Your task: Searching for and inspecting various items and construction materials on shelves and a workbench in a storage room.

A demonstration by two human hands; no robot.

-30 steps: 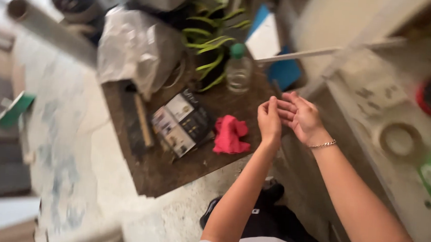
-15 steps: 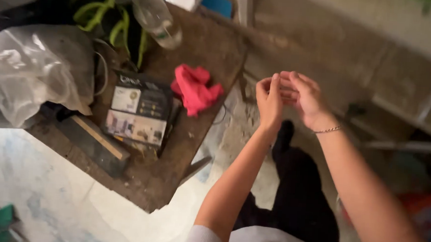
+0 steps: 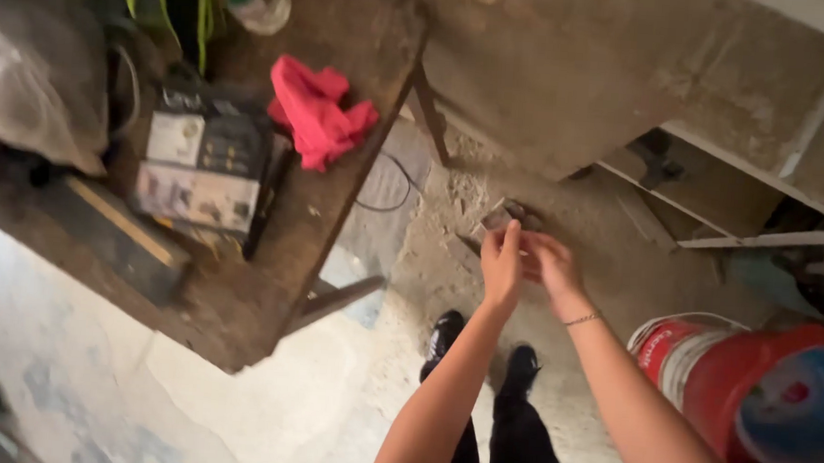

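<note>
Hands: the left hand (image 3: pixel 502 266) and the right hand (image 3: pixel 551 267) are raised together in front of the body, fingertips touching; they pinch something small between them, too blurred to name.
Small thing: at the fingertips, above the floor, well apart from the surface.
Why so: held close and high, probably so the eyes can work on it.
Surface: a worn brown wooden surface (image 3: pixel 236 297) at the left carries a pink cloth (image 3: pixel 316 111), a printed box (image 3: pixel 201 166) and a clear plastic bag (image 3: pixel 21 74).
Room: dusty concrete floor (image 3: pixel 451 215), black shoes (image 3: pixel 444 334), red bucket (image 3: pixel 773 406) at the right.
</note>
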